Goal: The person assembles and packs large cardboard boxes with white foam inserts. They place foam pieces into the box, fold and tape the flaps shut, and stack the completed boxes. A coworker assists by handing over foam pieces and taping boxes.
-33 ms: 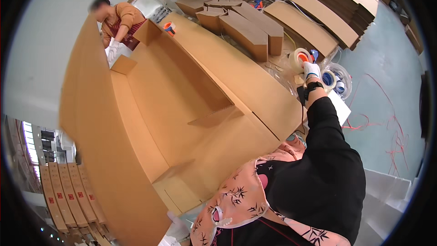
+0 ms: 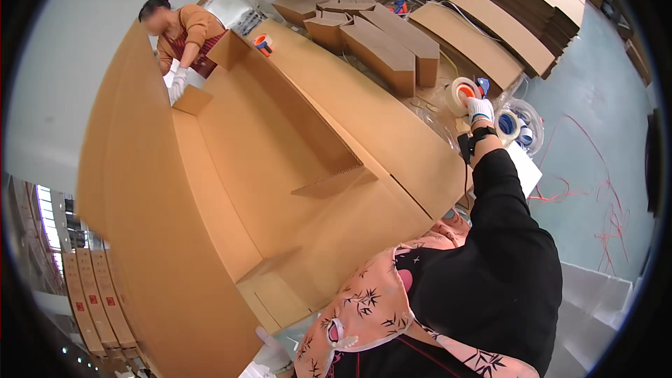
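A large open cardboard box (image 2: 238, 168) lies before me, with its long left flap (image 2: 140, 189) folded outward. My right hand (image 2: 480, 109), in a white glove, reaches out past the box's right side. Its fingers are closed around a tape dispenser (image 2: 463, 92) with a roll of clear tape, an orange hub and a blue part. Down at the box's near corner is my left hand (image 2: 273, 351), also gloved, against the flap's edge; most of its fingers are hidden. Across the box, a co-worker's gloved hand (image 2: 179, 84) touches the far end beside a small flap (image 2: 192, 100).
Folded cardboard pieces (image 2: 381, 49) and flat cardboard stacks (image 2: 483, 21) stand beyond the box's right side. Another tape dispenser (image 2: 262, 43) sits on the far right flap. Tape rolls (image 2: 507, 123) lie beside my right wrist. Red strings (image 2: 609, 217) trail over the floor. Long cartons (image 2: 91, 301) stand at lower left.
The long left flap has swung a little farther outward to the left, covering more of the standing cartons. The co-worker's hand has shifted slightly. My right hand stays at the tape dispenser.
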A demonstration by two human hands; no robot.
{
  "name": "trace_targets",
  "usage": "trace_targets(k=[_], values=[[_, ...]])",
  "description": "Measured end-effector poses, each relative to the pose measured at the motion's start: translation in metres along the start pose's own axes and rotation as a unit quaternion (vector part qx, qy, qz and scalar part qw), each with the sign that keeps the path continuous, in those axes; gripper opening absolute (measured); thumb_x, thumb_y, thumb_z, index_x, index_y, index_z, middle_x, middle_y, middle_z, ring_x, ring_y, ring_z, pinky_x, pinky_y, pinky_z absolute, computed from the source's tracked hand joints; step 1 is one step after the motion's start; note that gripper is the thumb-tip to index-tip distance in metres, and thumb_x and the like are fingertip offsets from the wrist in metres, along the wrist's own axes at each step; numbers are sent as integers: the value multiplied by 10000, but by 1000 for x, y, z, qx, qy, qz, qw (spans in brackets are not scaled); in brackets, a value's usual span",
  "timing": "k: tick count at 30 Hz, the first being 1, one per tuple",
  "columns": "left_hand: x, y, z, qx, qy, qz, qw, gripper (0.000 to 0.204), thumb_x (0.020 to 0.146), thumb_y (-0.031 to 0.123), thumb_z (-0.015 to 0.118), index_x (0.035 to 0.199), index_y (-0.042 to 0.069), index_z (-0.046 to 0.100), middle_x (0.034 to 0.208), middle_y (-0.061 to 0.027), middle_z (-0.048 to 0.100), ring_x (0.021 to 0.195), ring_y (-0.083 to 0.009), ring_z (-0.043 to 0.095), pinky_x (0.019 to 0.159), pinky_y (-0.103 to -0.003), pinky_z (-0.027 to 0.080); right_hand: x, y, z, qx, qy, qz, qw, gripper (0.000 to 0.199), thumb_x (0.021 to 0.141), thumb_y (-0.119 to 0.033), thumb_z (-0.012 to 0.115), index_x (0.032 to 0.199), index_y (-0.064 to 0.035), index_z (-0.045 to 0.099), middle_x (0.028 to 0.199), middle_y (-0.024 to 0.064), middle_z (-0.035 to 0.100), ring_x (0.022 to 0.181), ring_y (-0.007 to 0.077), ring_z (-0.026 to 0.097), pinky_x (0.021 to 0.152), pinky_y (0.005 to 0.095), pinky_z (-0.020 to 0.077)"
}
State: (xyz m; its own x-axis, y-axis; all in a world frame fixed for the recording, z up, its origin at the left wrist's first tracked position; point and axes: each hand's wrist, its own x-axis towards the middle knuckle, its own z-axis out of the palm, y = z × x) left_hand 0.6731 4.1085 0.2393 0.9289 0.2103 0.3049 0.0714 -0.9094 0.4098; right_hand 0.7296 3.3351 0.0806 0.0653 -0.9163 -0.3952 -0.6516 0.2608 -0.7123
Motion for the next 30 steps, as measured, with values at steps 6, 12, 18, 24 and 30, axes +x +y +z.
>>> trace_targets(k=[6, 12, 18, 24, 30], values=[[3, -18, -50, 175, -25, -156, 972, 565, 933, 274, 572, 1386, -34, 436, 1256, -283, 581, 1119, -374, 600, 919, -454, 486, 20, 12, 46, -156, 39, -62, 985, 440, 745, -206, 623, 1108, 41, 644, 1109, 279, 654, 1097, 393, 626, 922, 437, 506], [20, -68, -70, 126, -22, -125, 984, 500, 988, 55, 450, 1452, -51, 295, 1308, -320, 517, 1192, -389, 543, 980, -416, 458, 5, -13, 25, -267, 49, -132, 953, 511, 796, -254, 632, 1266, -87, 523, 1215, 211, 601, 1103, 391, 609, 919, 461, 506], [21, -137, -56, 53, -63, 7, 997, 619, 937, 151, 586, 1451, -45, 302, 1345, -236, 521, 1194, -378, 530, 1011, -371, 425, -22, -55, 16, -220, 106, -379, 893, 557, 802, -243, 620, 1333, -154, 475, 1165, 150, 589, 1042, 364, 602, 864, 470, 511], [35, -81, -13, -405, -6, -495, 769, 679, 939, 436, 550, 1330, -109, 444, 1256, -228, 593, 1091, -316, 605, 898, -412, 475, -29, -94, 32, -275, 27, -385, 880, 632, 815, -221, 618, 1411, -163, 414, 1200, 168, 571, 1078, 359, 590, 894, 457, 505], [58, -93, -15, 169, 0, -297, 940, 769, 968, 507, 463, 1409, -112, 346, 1314, -309, 531, 1125, -428, 580, 952, -450, 462, -25, -96, 38, -368, 51, -413, 831, 490, 830, -148, 590, 1308, -137, 485, 1142, 166, 596, 1041, 336, 611, 831, 458, 528]])
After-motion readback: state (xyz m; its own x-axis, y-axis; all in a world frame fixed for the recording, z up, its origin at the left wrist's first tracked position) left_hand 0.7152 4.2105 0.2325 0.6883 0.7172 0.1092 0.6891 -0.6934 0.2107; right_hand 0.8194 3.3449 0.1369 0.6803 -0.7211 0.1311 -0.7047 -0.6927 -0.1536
